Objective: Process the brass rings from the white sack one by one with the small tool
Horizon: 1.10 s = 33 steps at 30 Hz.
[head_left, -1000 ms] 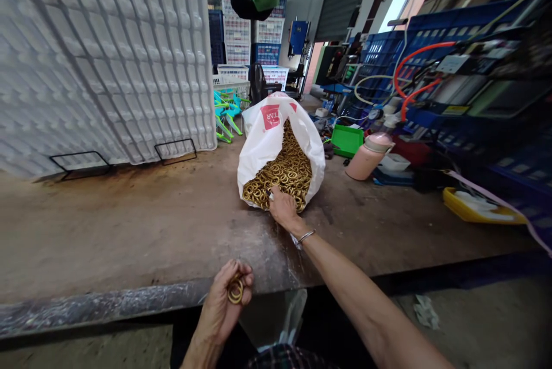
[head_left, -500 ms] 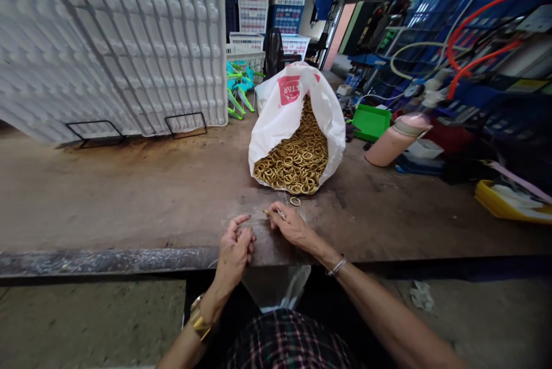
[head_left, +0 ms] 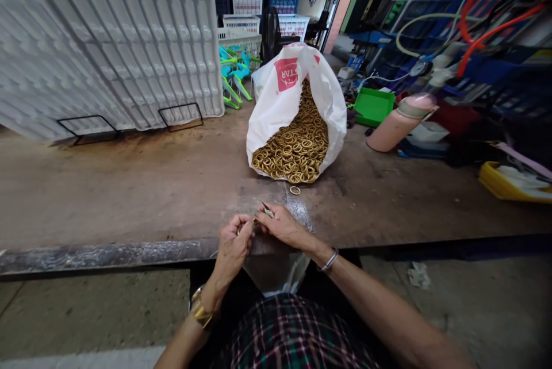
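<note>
Close to the table's front edge, my left hand (head_left: 233,242) is closed, its fingertips pinched on a brass ring that is mostly hidden. My right hand (head_left: 282,226) meets it fingertip to fingertip and grips a small pointed cutting tool (head_left: 268,210) with a dark tip and pale body; its exact kind cannot be made out. Ahead of both hands, a white plastic bag (head_left: 269,122) lies with its mouth facing me, full of brass rings (head_left: 297,153). One loose ring (head_left: 295,190) rests on the wood just outside the bag.
Ribbed white plastic trays (head_left: 129,41) stand upright on the left in black wire holders (head_left: 181,116). To the right are a green tray (head_left: 374,106), a pink bottle (head_left: 399,125) and a yellow tray (head_left: 504,184). Turquoise and green plastic pieces (head_left: 235,76) sit behind the bag.
My right hand has come back from the bag to my left hand, and a loose ring now lies before the bag. My left hand has moved forward over the table edge. The view has tilted down.
</note>
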Tool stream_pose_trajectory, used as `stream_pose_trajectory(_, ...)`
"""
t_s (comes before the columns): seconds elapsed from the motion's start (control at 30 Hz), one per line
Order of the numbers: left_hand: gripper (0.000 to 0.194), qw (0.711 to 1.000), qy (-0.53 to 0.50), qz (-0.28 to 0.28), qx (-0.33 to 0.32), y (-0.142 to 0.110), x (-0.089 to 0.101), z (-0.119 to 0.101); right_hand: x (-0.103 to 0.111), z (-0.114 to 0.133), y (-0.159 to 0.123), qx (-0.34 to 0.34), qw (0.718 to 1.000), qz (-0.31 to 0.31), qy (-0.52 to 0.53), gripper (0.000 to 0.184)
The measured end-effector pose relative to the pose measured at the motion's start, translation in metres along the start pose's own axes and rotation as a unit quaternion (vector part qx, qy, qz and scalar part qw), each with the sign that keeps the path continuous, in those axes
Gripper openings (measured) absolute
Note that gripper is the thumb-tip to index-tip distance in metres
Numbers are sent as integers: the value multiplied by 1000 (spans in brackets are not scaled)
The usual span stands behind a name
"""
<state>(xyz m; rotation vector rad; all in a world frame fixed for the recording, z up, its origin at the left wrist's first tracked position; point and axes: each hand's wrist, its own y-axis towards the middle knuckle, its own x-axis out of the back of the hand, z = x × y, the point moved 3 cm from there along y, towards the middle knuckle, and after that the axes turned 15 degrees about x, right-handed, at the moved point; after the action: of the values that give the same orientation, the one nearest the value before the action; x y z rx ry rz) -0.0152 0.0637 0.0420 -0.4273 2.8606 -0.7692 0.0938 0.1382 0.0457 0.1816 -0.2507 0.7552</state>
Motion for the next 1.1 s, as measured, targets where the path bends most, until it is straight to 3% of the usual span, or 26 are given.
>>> stream_pose_trajectory(0.27, 32, 998, -10, 54, 14, 0, 1, 6, -1, 14, 3, 17, 999, -25, -29, 16)
stream_pose_trajectory(0.73, 27, 975, -174, 132, 40, -5, -2, 5, -2, 13, 4, 40, 999, -32, 11, 18)
stream_pose_trajectory(0.93, 29, 975, -190, 108, 40, -5, -1, 4, -3, 14, -1, 58, 989, -22, -137, 16)
stream_pose_trajectory(1.1, 32, 986, -146, 82, 21, -5, 0, 3, -10, 9, -7, 86, 948, 60, -299, 14)
